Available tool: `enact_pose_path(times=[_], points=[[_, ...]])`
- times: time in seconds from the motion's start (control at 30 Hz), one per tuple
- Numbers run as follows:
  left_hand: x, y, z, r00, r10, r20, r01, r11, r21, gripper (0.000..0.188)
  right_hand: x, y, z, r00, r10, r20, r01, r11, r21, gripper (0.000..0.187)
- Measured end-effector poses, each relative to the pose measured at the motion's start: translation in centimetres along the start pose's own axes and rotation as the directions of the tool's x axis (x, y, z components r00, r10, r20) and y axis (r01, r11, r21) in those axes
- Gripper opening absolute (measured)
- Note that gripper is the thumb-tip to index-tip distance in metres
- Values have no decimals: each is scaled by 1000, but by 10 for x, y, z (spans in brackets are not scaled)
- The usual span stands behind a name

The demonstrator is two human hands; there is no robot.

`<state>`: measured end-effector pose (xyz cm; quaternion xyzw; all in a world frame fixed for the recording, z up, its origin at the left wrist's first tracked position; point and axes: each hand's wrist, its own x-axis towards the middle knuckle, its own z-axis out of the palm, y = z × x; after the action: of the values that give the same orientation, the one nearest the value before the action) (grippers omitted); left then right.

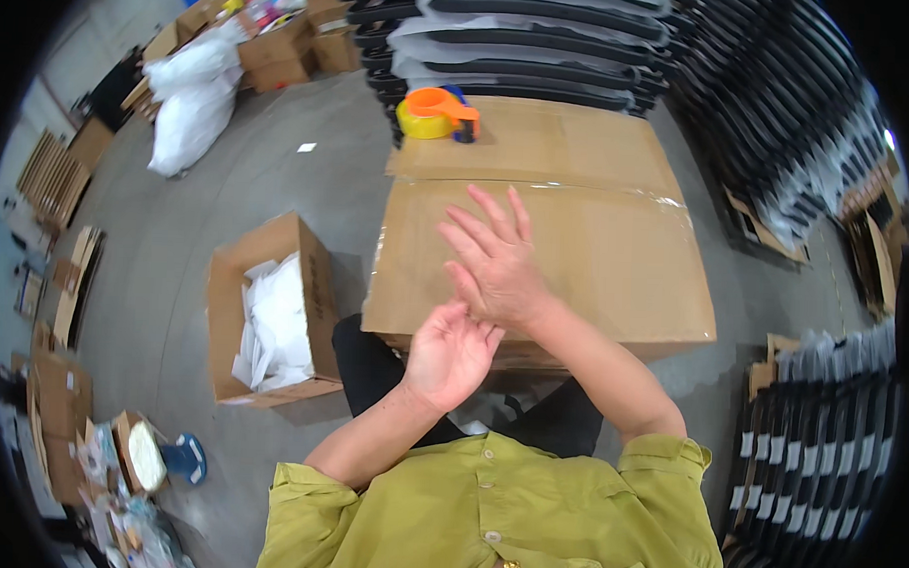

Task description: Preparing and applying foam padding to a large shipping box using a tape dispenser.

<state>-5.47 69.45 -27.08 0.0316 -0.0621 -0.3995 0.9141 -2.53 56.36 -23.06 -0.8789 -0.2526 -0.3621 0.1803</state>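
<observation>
Above the near part of a large cardboard box [616, 250], my two hands meet. My right hand [500, 261] holds nothing that I can see; its fingers are outstretched and spread over the box top. My left hand [450, 356] is turned palm up beside it, and its bent fingers press together against the heel of the right hand. Whether something small sits between the left fingertips is hidden. On the far left part of the box top rest a roll of yellow tape [425, 126] and an orange tape dispenser [446, 105], with something dark blue beside them.
Left of the large box stands an open carton [323, 309] filled with white sheets [278, 318]. Behind rises a stack of black padded parts [543, 47] with white wrapping. More black stacks [771, 105] line the right side. White bags [196, 95] and cartons lie far left.
</observation>
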Motion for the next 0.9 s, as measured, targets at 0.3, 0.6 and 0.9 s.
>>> enact_pose_path(times=[0.3,0.6,0.9], points=[[-33,74,38,835,548,-42,-189,359,914,26,26,0,5,997,-19,72,15,999,52,22],[-67,105,75,510,97,855,-282,-920,272,37,-3,14,6,926,-59,372,9,991,134,13],[-48,75,45,483,-508,713,-831,-522,192,17,-28,20,-4,806,-164,569,42,974,222,15]])
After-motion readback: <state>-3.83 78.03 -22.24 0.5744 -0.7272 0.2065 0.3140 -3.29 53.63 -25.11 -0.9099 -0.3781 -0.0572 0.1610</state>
